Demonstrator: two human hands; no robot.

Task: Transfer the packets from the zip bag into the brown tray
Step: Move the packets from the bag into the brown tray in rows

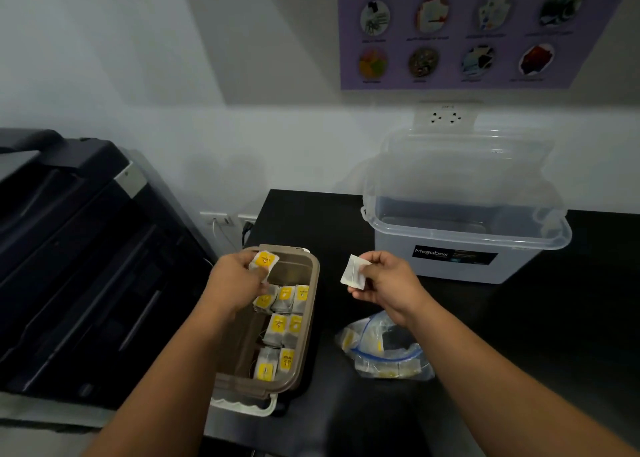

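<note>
holding a packet point(264, 262) over the brown tray point(309, 321), left hand point(235, 285).

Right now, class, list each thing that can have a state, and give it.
Left hand: holds a yellow-labelled packet over the brown tray.
Right hand: pinches a white packet.
Brown tray: open, partly filled.
Zip bag: holds some packets.
Clear box: lid raised.

Yellow-labelled packets point(280, 325) line the brown tray point(298, 266), with the zip bag point(384, 349) lying crumpled beside it.
</note>
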